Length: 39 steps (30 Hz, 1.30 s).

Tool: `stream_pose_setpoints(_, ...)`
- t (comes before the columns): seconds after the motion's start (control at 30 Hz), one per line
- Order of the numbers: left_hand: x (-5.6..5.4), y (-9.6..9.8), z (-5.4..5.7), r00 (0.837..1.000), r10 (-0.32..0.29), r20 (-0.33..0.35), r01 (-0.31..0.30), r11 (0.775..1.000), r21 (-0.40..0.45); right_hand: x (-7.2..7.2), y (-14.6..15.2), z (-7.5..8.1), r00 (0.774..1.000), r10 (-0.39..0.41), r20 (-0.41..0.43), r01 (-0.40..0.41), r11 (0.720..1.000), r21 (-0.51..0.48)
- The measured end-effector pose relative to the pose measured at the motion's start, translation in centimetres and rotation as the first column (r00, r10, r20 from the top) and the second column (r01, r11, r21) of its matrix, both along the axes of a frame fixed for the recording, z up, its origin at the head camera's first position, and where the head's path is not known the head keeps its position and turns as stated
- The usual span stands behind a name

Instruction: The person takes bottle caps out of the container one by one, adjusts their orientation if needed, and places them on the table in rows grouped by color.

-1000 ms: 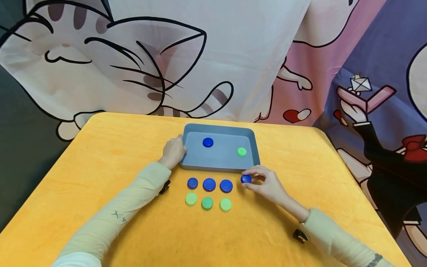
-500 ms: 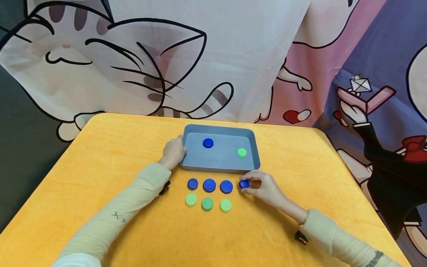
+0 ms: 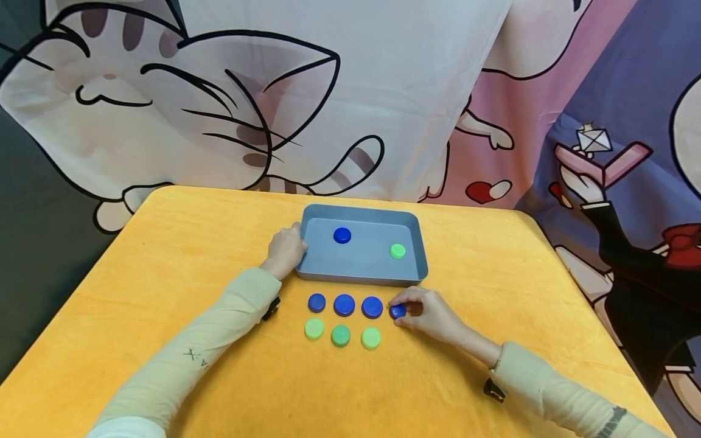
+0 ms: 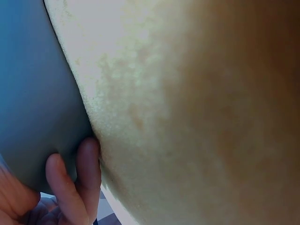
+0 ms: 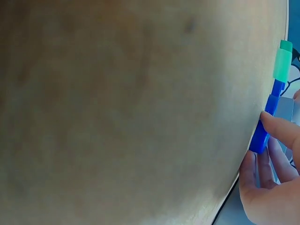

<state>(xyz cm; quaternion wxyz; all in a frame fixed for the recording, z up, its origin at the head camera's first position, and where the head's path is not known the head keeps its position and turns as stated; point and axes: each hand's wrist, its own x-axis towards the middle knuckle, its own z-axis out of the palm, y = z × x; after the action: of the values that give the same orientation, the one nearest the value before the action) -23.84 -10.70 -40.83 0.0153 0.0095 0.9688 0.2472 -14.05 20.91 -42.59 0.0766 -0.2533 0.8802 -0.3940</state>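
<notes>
My left hand (image 3: 285, 250) grips the left end of a grey-blue tray (image 3: 361, 278); in the left wrist view its fingers (image 4: 65, 187) press the tray's outer wall. Inside the tray lie a blue bottle cap (image 3: 342, 235) and a light green cap (image 3: 397, 251). Just in front of the tray, my right hand (image 3: 432, 313) pinches another blue cap (image 3: 397, 311) between thumb and fingers, at the right end of a row of blue caps. That row includes a small blue cap (image 3: 316, 303) and two larger ones, such as the blue cap (image 3: 372, 307).
Nearer me runs a row of green caps: a light green cap (image 3: 314, 329), a darker green cap (image 3: 341, 336) and another light green cap (image 3: 370, 337). All stand on a yellow table (image 3: 306, 395). A cartoon-printed cloth (image 3: 416, 109) hangs behind its far edge.
My right hand has moved toward me and slightly left with the blue cap, from beside the tray's front right corner to the end of the blue row. The left hand stays on the tray.
</notes>
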Motion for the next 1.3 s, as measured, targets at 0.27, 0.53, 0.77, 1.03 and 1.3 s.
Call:
stream_pose_setpoints(0.27, 0.0, 0.0, 0.0, 1.0, 0.002, -0.002, -0.002, 1.0, 0.002, -0.1, 0.1, -0.3, 1.0, 0.016, 0.016, -0.016, 1.0, -0.009)
stream_pose_setpoints(0.53, 0.0, 0.0, -0.1, 1.0, 0.005, -0.005, -0.005, 1.0, 0.003, 0.0, 0.1, -0.3, 0.999, 0.015, 0.03, -0.015, 1.0, -0.002)
stream_pose_setpoints(0.77, 0.0, 0.0, 0.0, 1.0, -0.001, 0.004, 0.001, 1.0, 0.006, 0.0, 0.1, -0.3, 1.0, 0.021, 0.017, -0.021, 1.0, -0.002)
stream_pose_setpoints(1.03, 0.0, -0.1, -0.1, 1.0, 0.005, 0.013, -0.005, 1.0, 0.003, 0.0, 0.0, 0.1, 1.0, 0.006, -0.016, -0.006, 1.0, 0.006)
stream_pose_setpoints(1.3, -0.1, -0.1, -0.2, 1.0, 0.007, 0.008, -0.007, 1.0, 0.001, -0.3, 0.0, 1.4, 1.0, -0.008, 0.008, 0.008, 0.999, -0.032)
